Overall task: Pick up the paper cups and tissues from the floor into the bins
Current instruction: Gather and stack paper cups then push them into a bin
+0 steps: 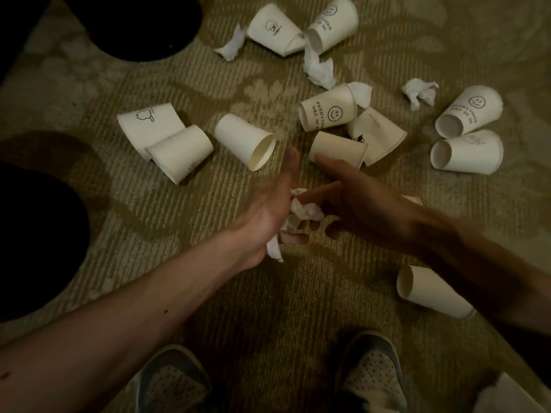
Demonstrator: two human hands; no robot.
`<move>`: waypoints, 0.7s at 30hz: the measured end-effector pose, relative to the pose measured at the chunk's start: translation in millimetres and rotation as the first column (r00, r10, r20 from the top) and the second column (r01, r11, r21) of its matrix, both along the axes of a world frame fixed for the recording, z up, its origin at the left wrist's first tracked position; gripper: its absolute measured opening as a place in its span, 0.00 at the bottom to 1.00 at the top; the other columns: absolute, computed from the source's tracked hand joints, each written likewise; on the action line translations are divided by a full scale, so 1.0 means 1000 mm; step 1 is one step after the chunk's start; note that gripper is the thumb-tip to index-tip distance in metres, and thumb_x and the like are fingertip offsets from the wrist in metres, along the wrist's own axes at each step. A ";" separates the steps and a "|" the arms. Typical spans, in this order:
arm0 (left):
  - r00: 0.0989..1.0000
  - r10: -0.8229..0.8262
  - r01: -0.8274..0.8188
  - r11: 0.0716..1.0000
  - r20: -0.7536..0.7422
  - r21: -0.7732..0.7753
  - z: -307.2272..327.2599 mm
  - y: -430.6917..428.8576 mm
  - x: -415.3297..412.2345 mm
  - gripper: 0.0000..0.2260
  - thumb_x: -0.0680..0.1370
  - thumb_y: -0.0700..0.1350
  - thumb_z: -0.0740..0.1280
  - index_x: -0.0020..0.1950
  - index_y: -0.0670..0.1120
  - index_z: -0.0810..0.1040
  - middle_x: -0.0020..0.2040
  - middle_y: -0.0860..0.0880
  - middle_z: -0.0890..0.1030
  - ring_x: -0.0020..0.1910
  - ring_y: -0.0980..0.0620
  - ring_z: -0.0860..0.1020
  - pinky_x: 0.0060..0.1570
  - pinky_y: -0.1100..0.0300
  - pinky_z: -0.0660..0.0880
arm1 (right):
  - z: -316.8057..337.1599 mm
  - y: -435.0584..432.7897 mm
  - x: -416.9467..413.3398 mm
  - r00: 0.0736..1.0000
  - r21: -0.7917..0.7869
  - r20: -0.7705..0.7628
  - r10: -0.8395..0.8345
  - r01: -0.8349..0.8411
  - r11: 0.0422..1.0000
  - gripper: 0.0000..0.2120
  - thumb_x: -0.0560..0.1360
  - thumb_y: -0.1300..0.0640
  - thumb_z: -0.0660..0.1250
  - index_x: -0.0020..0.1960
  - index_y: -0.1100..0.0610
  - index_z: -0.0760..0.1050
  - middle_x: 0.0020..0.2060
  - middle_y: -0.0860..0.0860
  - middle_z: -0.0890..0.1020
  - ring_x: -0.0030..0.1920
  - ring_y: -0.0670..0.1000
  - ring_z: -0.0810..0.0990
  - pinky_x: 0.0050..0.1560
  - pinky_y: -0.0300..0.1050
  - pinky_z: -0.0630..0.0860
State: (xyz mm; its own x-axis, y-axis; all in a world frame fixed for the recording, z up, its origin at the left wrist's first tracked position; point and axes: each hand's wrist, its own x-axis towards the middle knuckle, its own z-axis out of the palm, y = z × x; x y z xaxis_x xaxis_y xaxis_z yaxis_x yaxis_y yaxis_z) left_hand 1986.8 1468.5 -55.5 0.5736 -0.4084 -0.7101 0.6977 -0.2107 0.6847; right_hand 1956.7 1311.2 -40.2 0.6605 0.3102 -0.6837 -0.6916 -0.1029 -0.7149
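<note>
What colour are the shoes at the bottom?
The shoes look grey-blue with pale dotted tops, seen in the head view; the light is dim.

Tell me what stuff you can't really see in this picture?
- Head view: the cup by the right forearm is partly covered by that arm.
- The dark shapes at the left edge are cut off and too dark to identify.
- How many tissues the left hand holds: bunched and blurred.
- The right hand is motion-blurred; its grip is unclear.
- The pale object at the bottom right corner is cut off.
</note>
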 end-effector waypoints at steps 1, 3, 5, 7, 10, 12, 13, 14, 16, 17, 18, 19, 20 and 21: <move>1.000 0.001 -0.001 1.000 0.011 0.002 0.000 0.002 0.000 0.35 0.74 0.73 0.54 0.60 0.46 0.79 0.45 0.46 0.86 0.42 0.48 0.86 0.37 0.52 0.82 | 0.000 0.002 -0.002 1.000 -0.016 0.021 -0.019 0.020 1.000 0.27 0.75 0.36 0.54 0.51 0.53 0.83 0.47 0.51 0.86 0.40 0.47 0.79 0.40 0.45 0.70; 1.000 -0.002 0.002 1.000 0.030 0.001 0.000 0.002 -0.001 0.33 0.74 0.72 0.55 0.54 0.46 0.82 0.43 0.45 0.86 0.42 0.47 0.86 0.38 0.51 0.82 | -0.001 0.004 -0.004 0.995 -0.101 0.094 -0.015 0.025 0.995 0.17 0.80 0.49 0.57 0.51 0.54 0.83 0.46 0.52 0.85 0.43 0.50 0.80 0.42 0.47 0.72; 0.999 0.022 -0.021 1.000 0.035 -0.010 0.002 0.002 -0.001 0.32 0.72 0.73 0.58 0.51 0.46 0.82 0.42 0.44 0.86 0.39 0.48 0.85 0.33 0.55 0.80 | -0.002 0.006 -0.005 0.984 -0.184 0.173 0.032 0.000 0.983 0.14 0.81 0.59 0.59 0.52 0.55 0.83 0.47 0.56 0.84 0.43 0.52 0.79 0.42 0.47 0.72; 0.997 0.067 -0.066 0.997 0.034 -0.026 0.002 0.002 -0.001 0.30 0.71 0.72 0.61 0.49 0.46 0.83 0.41 0.43 0.86 0.38 0.48 0.85 0.31 0.58 0.78 | 0.000 0.008 -0.003 0.969 -0.223 0.243 0.056 0.000 0.975 0.11 0.80 0.62 0.61 0.56 0.56 0.82 0.44 0.54 0.84 0.40 0.49 0.78 0.38 0.41 0.73; 0.994 0.108 -0.104 0.989 0.033 -0.109 0.002 0.007 0.000 0.27 0.70 0.70 0.66 0.48 0.47 0.84 0.43 0.43 0.85 0.38 0.49 0.84 0.30 0.59 0.77 | -0.003 0.012 0.004 0.946 -0.247 0.323 -0.034 0.118 0.962 0.09 0.77 0.60 0.69 0.55 0.51 0.77 0.39 0.48 0.84 0.35 0.41 0.81 0.32 0.31 0.72; 0.987 0.158 -0.153 0.980 0.027 -0.130 0.002 0.013 0.003 0.29 0.69 0.69 0.67 0.54 0.45 0.83 0.46 0.42 0.85 0.39 0.48 0.84 0.30 0.59 0.77 | -0.007 0.018 0.009 0.928 -0.267 0.366 -0.075 0.182 0.947 0.10 0.74 0.58 0.72 0.54 0.52 0.75 0.38 0.48 0.84 0.35 0.41 0.81 0.31 0.30 0.72; 0.982 0.186 -0.181 0.974 0.023 -0.135 0.002 0.017 0.004 0.29 0.70 0.68 0.67 0.55 0.45 0.82 0.47 0.42 0.85 0.40 0.47 0.84 0.29 0.59 0.76 | -0.008 0.022 0.011 0.917 -0.265 0.395 -0.063 0.179 0.947 0.09 0.74 0.57 0.73 0.52 0.53 0.76 0.38 0.48 0.84 0.36 0.41 0.82 0.31 0.30 0.72; 0.978 0.209 -0.204 0.969 0.023 -0.141 0.002 0.021 0.006 0.28 0.71 0.67 0.67 0.56 0.46 0.82 0.49 0.42 0.85 0.41 0.47 0.84 0.28 0.59 0.76 | -0.009 0.028 0.014 0.903 -0.251 0.427 -0.045 0.166 0.954 0.06 0.74 0.58 0.72 0.50 0.54 0.78 0.37 0.47 0.84 0.36 0.41 0.82 0.32 0.29 0.72; 0.970 0.235 -0.226 0.965 0.055 -0.135 0.000 0.030 0.009 0.24 0.72 0.66 0.66 0.56 0.49 0.82 0.50 0.43 0.85 0.45 0.46 0.85 0.28 0.59 0.76 | -0.011 0.038 0.018 0.882 -0.209 0.470 -0.034 0.149 0.967 0.01 0.75 0.59 0.71 0.45 0.54 0.81 0.35 0.43 0.85 0.35 0.39 0.82 0.32 0.27 0.73; 0.967 0.244 -0.233 0.964 0.079 -0.124 -0.001 0.035 0.010 0.23 0.72 0.66 0.65 0.55 0.49 0.82 0.50 0.44 0.86 0.46 0.46 0.85 0.29 0.59 0.77 | -0.011 0.043 0.020 0.874 -0.203 0.486 -0.029 0.145 0.968 0.02 0.75 0.58 0.71 0.45 0.53 0.82 0.35 0.42 0.85 0.35 0.39 0.82 0.33 0.27 0.73; 0.962 0.257 -0.245 0.962 0.095 -0.116 -0.002 0.039 0.010 0.23 0.72 0.65 0.65 0.54 0.48 0.83 0.50 0.43 0.86 0.46 0.46 0.85 0.29 0.58 0.77 | -0.012 0.047 0.023 0.867 -0.208 0.498 -0.008 0.129 0.970 0.03 0.76 0.58 0.70 0.46 0.54 0.84 0.36 0.43 0.85 0.36 0.39 0.82 0.35 0.28 0.74; 0.956 0.277 -0.266 0.958 0.098 -0.111 -0.003 0.043 0.011 0.24 0.72 0.64 0.66 0.53 0.46 0.83 0.49 0.42 0.86 0.45 0.47 0.85 0.30 0.58 0.77 | -0.013 0.051 0.026 0.868 -0.213 0.496 0.020 0.099 0.972 0.05 0.76 0.56 0.69 0.48 0.54 0.84 0.38 0.45 0.86 0.37 0.40 0.83 0.37 0.29 0.75; 0.949 0.302 -0.293 0.951 0.091 -0.102 -0.005 0.046 0.012 0.24 0.73 0.64 0.66 0.52 0.44 0.83 0.47 0.42 0.86 0.43 0.47 0.85 0.29 0.59 0.77 | -0.014 0.055 0.028 0.871 -0.218 0.488 0.057 0.059 0.974 0.06 0.77 0.56 0.68 0.49 0.54 0.85 0.40 0.46 0.86 0.38 0.40 0.83 0.39 0.30 0.76; 0.942 0.326 -0.319 0.944 0.085 -0.085 -0.007 0.049 0.013 0.24 0.74 0.63 0.67 0.52 0.42 0.83 0.46 0.42 0.86 0.42 0.48 0.85 0.29 0.60 0.76 | -0.015 0.058 0.032 0.880 -0.226 0.467 0.092 0.017 0.974 0.07 0.78 0.55 0.67 0.50 0.54 0.85 0.41 0.47 0.86 0.40 0.41 0.83 0.40 0.31 0.76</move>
State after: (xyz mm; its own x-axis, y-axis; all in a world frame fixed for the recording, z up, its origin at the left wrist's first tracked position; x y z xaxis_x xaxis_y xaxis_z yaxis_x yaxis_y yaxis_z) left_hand 2000.0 1517.8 -62.6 0.7467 -0.2360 -0.6220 0.6507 0.0645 0.7566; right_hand 1988.7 1369.7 -54.9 0.9114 0.2219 -0.3466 -0.2705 -0.3119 -0.9108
